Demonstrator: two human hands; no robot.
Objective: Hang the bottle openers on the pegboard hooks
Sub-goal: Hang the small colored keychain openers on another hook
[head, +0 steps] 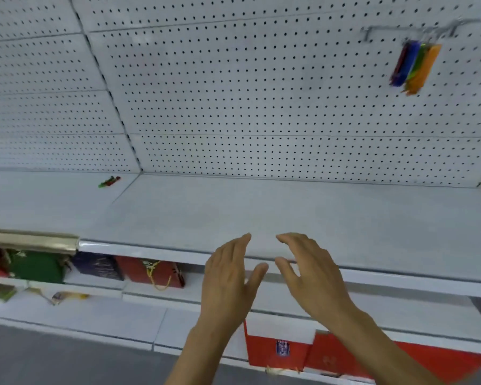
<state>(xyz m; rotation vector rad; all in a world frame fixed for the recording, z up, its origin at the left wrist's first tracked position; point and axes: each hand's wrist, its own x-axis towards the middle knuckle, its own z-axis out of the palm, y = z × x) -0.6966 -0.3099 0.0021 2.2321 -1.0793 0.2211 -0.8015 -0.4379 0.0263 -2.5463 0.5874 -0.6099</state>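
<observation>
Both my hands are up in the lower middle of the frame, over the front edge of the white shelf (303, 212). My left hand (228, 276) is spread flat with its fingers straight and the thumb out to the right; it holds nothing. My right hand (308, 270) sits just beside it, fingers relaxed and slightly bent, thumb pointing toward the left hand, also holding nothing. The two hands are near each other but apart.

In the upper right of the frame a bunch of bottle openers (414, 66) hangs from a metal hook (408, 30) on the white pegboard (233, 93). Their handles show red, blue, green and orange, packed close together and tilted. The view is blurred there, so I cannot count them.

At the left of the frame, far back on the shelf near the seam between two pegboard panels, a few more small openers (109, 181) lie flat, green and red, well apart from my hands.

Below the shelf, on lower levels, stand gift bags (150, 273) in red, green and dark blue at the left, and red bags (278, 348) at the bottom centre.
</observation>
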